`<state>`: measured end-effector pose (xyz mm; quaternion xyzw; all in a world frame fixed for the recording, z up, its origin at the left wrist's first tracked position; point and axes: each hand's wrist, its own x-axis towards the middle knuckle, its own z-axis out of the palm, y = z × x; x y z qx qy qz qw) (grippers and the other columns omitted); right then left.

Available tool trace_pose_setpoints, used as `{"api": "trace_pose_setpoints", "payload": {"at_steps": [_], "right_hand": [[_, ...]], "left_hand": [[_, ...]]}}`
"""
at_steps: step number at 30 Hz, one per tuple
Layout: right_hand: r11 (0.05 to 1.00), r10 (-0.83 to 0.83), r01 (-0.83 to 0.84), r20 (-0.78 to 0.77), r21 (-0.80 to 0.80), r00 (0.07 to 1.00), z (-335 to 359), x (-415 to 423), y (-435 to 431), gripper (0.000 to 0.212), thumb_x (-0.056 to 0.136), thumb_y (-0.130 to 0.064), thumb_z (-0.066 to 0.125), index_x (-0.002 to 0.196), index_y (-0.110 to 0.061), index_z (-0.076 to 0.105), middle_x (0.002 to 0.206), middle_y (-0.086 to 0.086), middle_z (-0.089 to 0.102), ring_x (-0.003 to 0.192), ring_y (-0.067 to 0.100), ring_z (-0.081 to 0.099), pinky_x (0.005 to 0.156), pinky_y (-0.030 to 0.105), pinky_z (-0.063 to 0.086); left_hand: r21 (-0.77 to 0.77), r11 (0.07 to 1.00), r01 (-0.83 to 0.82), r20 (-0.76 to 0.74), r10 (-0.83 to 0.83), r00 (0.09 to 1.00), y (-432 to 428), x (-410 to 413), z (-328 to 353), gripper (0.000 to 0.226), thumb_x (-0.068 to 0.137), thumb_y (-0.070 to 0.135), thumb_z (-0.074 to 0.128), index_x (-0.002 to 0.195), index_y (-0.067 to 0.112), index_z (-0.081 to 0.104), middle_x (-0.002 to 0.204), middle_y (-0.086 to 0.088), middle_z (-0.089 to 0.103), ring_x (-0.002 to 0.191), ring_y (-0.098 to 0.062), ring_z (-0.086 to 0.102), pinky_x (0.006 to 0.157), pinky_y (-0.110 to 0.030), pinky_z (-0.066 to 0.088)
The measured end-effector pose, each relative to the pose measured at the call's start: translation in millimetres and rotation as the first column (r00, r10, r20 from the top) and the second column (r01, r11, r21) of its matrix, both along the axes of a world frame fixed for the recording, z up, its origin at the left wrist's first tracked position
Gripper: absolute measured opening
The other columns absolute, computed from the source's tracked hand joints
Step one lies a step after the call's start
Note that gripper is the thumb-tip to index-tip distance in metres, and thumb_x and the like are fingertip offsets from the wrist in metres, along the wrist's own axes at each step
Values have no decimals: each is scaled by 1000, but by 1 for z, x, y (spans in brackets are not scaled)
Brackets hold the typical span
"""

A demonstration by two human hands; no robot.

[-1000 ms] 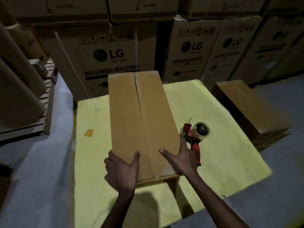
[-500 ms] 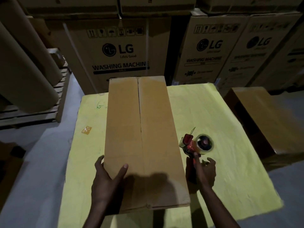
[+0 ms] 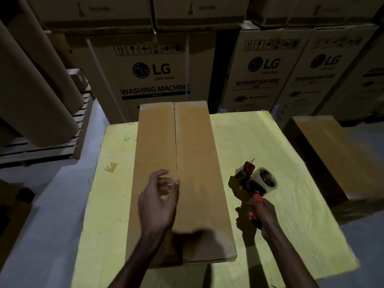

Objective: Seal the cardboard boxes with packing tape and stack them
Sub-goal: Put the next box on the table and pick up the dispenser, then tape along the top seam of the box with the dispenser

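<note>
A long cardboard box (image 3: 187, 152) is lying on the desk (image 3: 259, 146), which is wearing a yellow cover. The box is pointing away from the person, and its near end is sitting close to the desk's front edge. Its two top flaps are lying flat and meeting in a dark line down the middle.

The left hand (image 3: 158, 202) is hanging over the near half of the box, just left of that line. Its fingers are bending loosely and holding nothing. I cannot tell if it is touching the cardboard.

The right hand (image 3: 260, 215) is gripping the red handle of a tape dispenser (image 3: 252, 181), with its fingers wrapping tight around it. The dispenser is carrying a roll of clear tape and is pointing up and away, just beside the box's right side but not touching it.

A small shiny tape scrap (image 3: 111, 167) is sticking to the yellow cover left of the box. Another brown box (image 3: 332, 154) is sitting lower down, right of the desk. Big LG washing machine boxes (image 3: 153, 73) are standing behind. Fat brown paper rolls (image 3: 31, 90) are leaning on a wooden pallet (image 3: 41, 150) at the left.
</note>
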<state>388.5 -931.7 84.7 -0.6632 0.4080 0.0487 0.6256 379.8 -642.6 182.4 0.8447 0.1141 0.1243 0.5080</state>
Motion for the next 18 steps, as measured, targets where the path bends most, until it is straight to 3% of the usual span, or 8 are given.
{"api": "trace_pose_setpoints", "payload": {"at_steps": [2,4,7,10,12,15,18], "right_hand": [[993,64,-58,50,-98,997,17,-2,-5,10,92,-14,67,102,-11,69,63,9,64,51,21,57,51,31,46],[973,143,-120,109,-200,984,38,-5,-4,10,93,-16,67,102,-21,67,71,10,67,54,22,59,53,33,48],[884,295,-196,182,-425,938,76,-13,5,22,88,-16,74,103,-26,62,76,9,67,56,23,65,48,31,51],[703,465,-204,223,-681,857,100,-23,16,32,84,-17,78,108,-27,59,71,-1,64,54,17,63,47,35,51],[561,573,-200,203,-803,794,108,-29,24,37,82,-17,81,112,-27,60,73,-7,63,62,15,61,53,32,47],[359,674,-167,131,-919,727,116,-36,30,49,76,-13,84,116,-27,59,76,-9,59,63,19,56,53,29,39],[252,731,-137,95,-958,676,119,-43,35,58,69,-10,88,117,-28,60,79,-8,65,63,22,60,53,28,39]], "left_hand": [[-165,976,145,-63,-157,986,-15,8,3,12,102,30,64,109,31,73,93,18,75,92,-2,70,81,-20,55],[-442,871,212,-192,-323,927,-34,21,9,23,107,30,54,113,27,76,102,10,78,105,-18,72,95,-35,55],[-728,681,79,-381,-497,779,-57,42,27,40,111,33,43,133,10,66,124,-8,74,120,-29,67,109,-42,49],[-824,565,-45,-431,-574,696,-60,55,44,59,110,45,38,138,-4,56,134,-23,66,124,-35,64,107,-41,49],[-855,513,-75,-415,-589,694,-48,56,49,65,106,52,44,135,-5,57,127,-27,69,113,-35,70,97,-41,57],[-840,538,-65,-425,-580,694,-32,54,48,62,103,52,51,124,-5,64,103,-25,76,83,-29,77,76,-36,64],[-837,542,-70,-438,-588,679,-20,43,39,54,109,41,43,122,-9,61,95,-26,75,78,-28,77,72,-36,65]]}}
